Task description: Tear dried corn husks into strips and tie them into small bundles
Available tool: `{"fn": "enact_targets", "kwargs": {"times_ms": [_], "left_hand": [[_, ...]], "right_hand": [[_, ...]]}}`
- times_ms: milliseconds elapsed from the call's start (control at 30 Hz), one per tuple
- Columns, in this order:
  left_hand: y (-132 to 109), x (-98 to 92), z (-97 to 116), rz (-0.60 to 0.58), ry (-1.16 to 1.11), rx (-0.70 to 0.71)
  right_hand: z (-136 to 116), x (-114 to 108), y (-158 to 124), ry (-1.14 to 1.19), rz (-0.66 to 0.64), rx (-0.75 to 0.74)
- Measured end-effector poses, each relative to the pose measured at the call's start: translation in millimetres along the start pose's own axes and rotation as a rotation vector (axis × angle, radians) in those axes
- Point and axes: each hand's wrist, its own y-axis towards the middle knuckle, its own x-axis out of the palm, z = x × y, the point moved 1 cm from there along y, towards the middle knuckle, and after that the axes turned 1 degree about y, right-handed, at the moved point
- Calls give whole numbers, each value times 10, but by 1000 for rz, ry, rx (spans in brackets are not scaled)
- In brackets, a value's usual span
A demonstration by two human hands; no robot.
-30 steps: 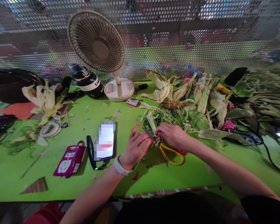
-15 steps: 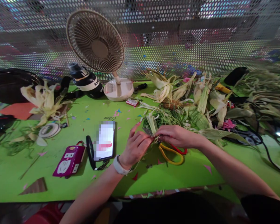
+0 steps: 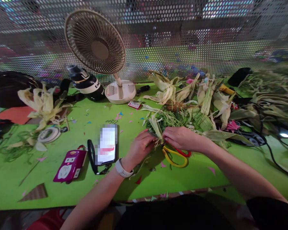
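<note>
A small pale corn husk bundle [image 3: 156, 125] stands up between my two hands, its frayed lower end at my fingertips. My left hand [image 3: 141, 147], with a white band at the wrist, pinches it from the left with curled fingers. From the right, my right hand [image 3: 179, 138] is closed on the same end; the exact fingertip contact is partly hidden. Scissors [image 3: 174, 159] with one yellow and one red handle loop lie just beneath the right hand, blades covered. Behind the bundle sits a tangle of green strands [image 3: 169, 117].
Dried corn husks [image 3: 164, 91] crowd the back right. To the left are a phone [image 3: 107, 143], a purple power strip [image 3: 70, 164] and a tape roll [image 3: 48, 134]. A fan [image 3: 120, 91] and a black bottle [image 3: 87, 84] stand before a perforated metal screen [image 3: 182, 38].
My left index finger, raised and pointing away earlier, has folded down toward the bundle. The grey scissor blade seen beside the left hand is now covered. The view has shifted slightly.
</note>
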Motion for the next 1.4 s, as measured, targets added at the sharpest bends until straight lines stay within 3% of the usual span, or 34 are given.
{"fn": "enact_targets", "kwargs": {"times_ms": [233,367,467,633,733,833,900,1067,1167,1400], "left_hand": [[-3,-95,27,-125,60,-27],[-87,-171,46,-252,5,-165],[-152,-148,67,-290,-340,-412],[-113,18,145,43,-1157,-874],[-16,114,241,158,-1477,-951],[57,184,328,120,-1670,-1014],[77,219,356,75,-1748,-1068],[69,262,339,73,-1832,-1072],[37,262,322,74,-1757,-1070],[-67,236,301,23,-1531,-1217]], "right_hand": [[-36,-9,-156,4,-10,49],[-7,100,-287,125,-3,75],[10,194,-334,415,66,130],[-50,378,-253,1206,329,314],[-94,475,-169,1644,432,434],[-117,496,-111,1884,484,479],[-127,486,-89,1978,435,486],[-132,479,-84,1982,246,434],[-105,488,-129,1887,174,407],[-62,462,-229,1644,22,342]]}}
